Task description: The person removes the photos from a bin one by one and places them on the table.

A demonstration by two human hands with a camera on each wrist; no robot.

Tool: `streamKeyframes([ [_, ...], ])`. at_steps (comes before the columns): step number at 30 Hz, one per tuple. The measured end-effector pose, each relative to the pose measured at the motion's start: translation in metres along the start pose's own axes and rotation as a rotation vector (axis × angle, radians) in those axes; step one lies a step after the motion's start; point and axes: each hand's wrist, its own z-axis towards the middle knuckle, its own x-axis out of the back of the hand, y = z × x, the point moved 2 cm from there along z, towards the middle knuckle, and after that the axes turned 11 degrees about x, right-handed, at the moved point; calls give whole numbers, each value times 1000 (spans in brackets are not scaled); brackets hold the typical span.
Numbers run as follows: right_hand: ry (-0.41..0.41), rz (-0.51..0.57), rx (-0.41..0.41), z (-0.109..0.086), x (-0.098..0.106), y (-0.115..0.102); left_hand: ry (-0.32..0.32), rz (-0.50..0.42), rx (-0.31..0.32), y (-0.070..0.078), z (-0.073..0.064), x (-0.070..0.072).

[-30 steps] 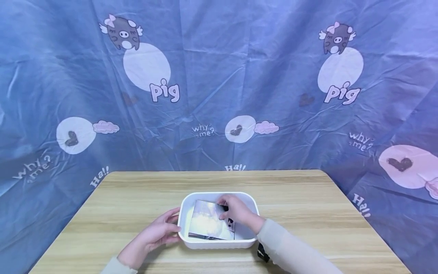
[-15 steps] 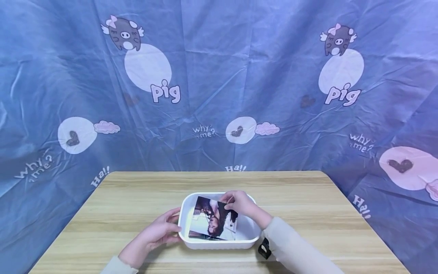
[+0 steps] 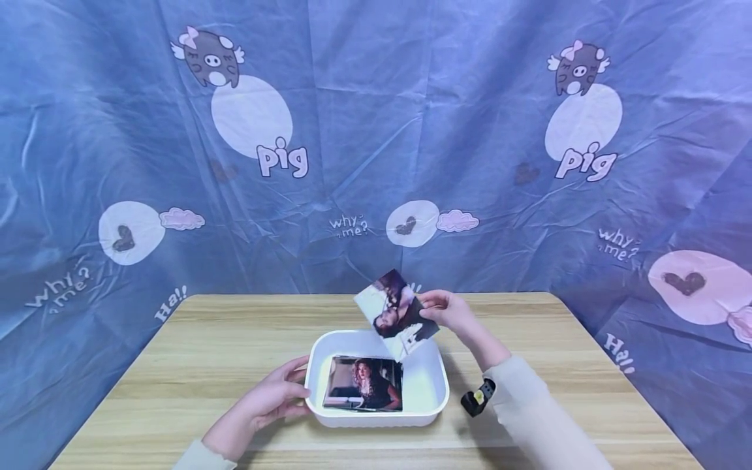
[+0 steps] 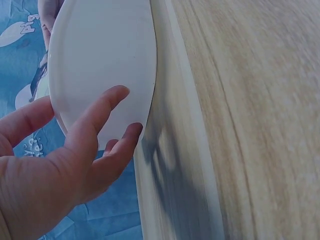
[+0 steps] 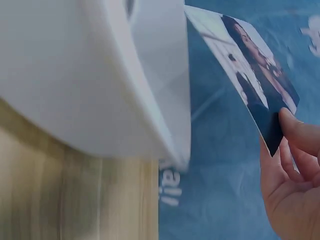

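Note:
A photo print (image 3: 398, 316) of a person is pinched at one edge between the thumb and fingers of my right hand (image 3: 452, 313). It is raised and tilted over the far right rim of a white plastic tub (image 3: 424, 372). In the right wrist view, the thumb lies on the dark corner of the photo (image 5: 260, 65). Another photo (image 3: 364, 385), showing a person with curly hair, lies on top of a small stack in the tub. My left hand (image 3: 273, 395) rests against the tub's left side with loosely spread fingers, some at the outer wall (image 4: 110, 50).
The tub stands on a light wood-grain table (image 3: 235, 326). A black strap-like piece with a yellow spot (image 3: 478, 396) shows beside my right sleeve. Behind the table hangs a blue printed cloth (image 3: 364, 163).
My right hand has lifted the top photo out of the tub, up and to the right, uncovering the one beneath. My left hand has stayed at the tub's side.

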Motion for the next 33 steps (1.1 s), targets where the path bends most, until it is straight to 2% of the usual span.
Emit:
streamKeyframes([
  [4, 74, 159, -53, 1, 22, 8, -1, -5, 4, 0, 0, 0],
  [9, 95, 400, -73, 0, 41, 25, 1, -5, 7, -1, -1, 1],
  [13, 131, 484, -105, -1, 52, 39, 4, -4, 8, 0, -1, 0],
  [16, 196, 492, -154, -2, 59, 48, 9, -4, 9, 0, -1, 0],
  [20, 233, 360, -221, -5, 65, 62, 10, -3, 5, 1, -1, -1],
  [23, 216, 265, -260, -9, 66, 73, 6, -9, 1, 1, -1, -1],
  [29, 255, 344, -328, -13, 60, 94, 2, -18, -2, 0, 0, -1],
  [33, 276, 265, -342, -12, 56, 102, 2, -27, -4, -1, 0, 0],
])
